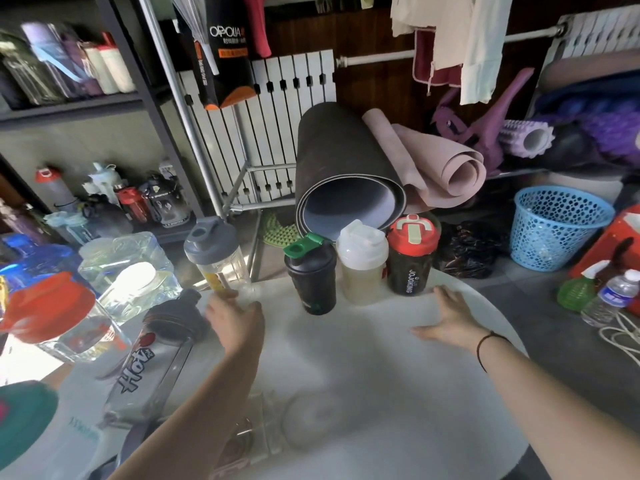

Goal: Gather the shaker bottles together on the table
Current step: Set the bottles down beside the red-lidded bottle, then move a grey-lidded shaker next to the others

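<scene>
Three shaker bottles stand side by side at the far edge of the round white table (381, 358): a black one with a green lid (311, 271), a cloudy one with a white lid (362, 265) and a dark one with a red lid (410, 258). My left hand (235, 320) grips the base of a clear shaker with a grey lid (216, 254), upright, left of the black one. My right hand (450, 317) lies flat and open on the table, in front of the red-lidded bottle. Nearer me on the left stand a clear "Hot" bottle with a black lid (156, 362) and a red-lidded clear bottle (59, 320).
A large clear water jug (128, 268) stands at the table's left. Rolled mats (346, 174) lean behind the bottles. A blue basket (557, 226), a green spray bottle (578, 289) and a water bottle (613, 296) are on the floor at right. Shelves with more bottles (114, 199) stand at left.
</scene>
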Demonstrator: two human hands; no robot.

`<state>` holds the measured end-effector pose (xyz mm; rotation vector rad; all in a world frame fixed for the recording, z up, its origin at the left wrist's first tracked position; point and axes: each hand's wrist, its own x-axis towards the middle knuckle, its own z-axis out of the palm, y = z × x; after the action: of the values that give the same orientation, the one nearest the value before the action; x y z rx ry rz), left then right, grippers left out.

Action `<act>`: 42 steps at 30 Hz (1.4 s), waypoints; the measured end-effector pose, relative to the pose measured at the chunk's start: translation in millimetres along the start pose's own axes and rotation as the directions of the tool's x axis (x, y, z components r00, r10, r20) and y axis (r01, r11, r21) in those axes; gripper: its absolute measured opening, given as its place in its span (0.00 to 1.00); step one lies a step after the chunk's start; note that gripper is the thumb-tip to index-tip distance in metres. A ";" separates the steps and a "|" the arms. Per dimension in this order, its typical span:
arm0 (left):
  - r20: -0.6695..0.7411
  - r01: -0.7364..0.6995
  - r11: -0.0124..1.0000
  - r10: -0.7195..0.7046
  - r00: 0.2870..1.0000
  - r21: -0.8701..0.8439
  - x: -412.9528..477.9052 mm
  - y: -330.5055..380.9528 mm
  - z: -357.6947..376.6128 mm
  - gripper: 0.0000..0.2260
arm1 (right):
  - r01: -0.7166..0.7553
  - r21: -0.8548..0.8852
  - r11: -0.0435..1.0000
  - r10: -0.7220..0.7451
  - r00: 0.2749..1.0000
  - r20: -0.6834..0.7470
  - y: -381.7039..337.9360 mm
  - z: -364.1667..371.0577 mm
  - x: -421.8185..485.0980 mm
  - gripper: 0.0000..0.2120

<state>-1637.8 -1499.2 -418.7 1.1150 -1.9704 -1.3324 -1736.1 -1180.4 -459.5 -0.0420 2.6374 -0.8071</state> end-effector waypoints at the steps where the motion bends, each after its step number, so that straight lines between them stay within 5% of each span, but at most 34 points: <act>1: -0.085 -0.027 0.999 0.025 0.996 -0.024 1.1 6.0 -4.6 0.20 | -0.013 -0.081 0.997 0.012 1.000 -0.003 0.0 4.2 -6.5 0.53; 5: -0.260 -0.338 0.934 0.300 0.918 -0.113 12.6 44.5 -24.9 0.21 | -0.060 -0.231 0.971 0.061 0.998 -0.003 1.1 14.3 -28.5 0.54; 8: -0.171 -0.474 0.881 0.468 0.867 0.006 29.5 67.4 -36.9 0.34 | -0.048 -0.247 0.968 0.042 0.999 -0.031 6.9 19.1 -40.5 0.54; 11: 0.076 -0.414 0.884 0.407 0.910 0.217 53.3 80.8 -44.7 0.44 | -0.049 -0.275 0.960 0.021 0.995 -0.103 16.1 27.1 -51.0 0.54; 14: 0.212 -0.350 0.910 0.305 0.929 0.224 65.8 84.9 -47.4 0.44 | -0.055 -0.292 0.955 0.006 0.986 -0.168 27.8 32.3 -63.6 0.64; 20: 0.200 -0.381 0.901 0.342 0.918 0.207 63.4 78.2 -52.2 0.30 | -0.125 -0.332 0.935 0.038 0.965 -0.258 50.2 42.7 -93.0 0.62; 28: 0.089 -0.388 0.917 0.380 0.921 0.097 26.0 88.8 -86.7 0.31 | -0.137 -0.354 0.925 0.051 0.969 -0.243 51.7 46.4 -102.1 0.60; 36: 0.194 -0.612 0.786 0.617 0.763 -0.092 -65.7 130.4 -128.9 0.30 | -0.153 -0.362 0.920 0.071 0.971 -0.229 46.5 43.4 -106.9 0.62; 42: 0.450 -0.583 0.771 0.629 0.634 -0.257 -129.2 147.8 -46.1 0.28 | -0.212 -0.314 0.925 0.126 0.954 -0.272 47.2 43.2 -107.6 0.63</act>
<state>-1584.4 -1386.3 -260.4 -0.0393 -2.3201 -1.3778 -1616.7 -1149.2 -480.6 0.2073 2.9363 -0.3058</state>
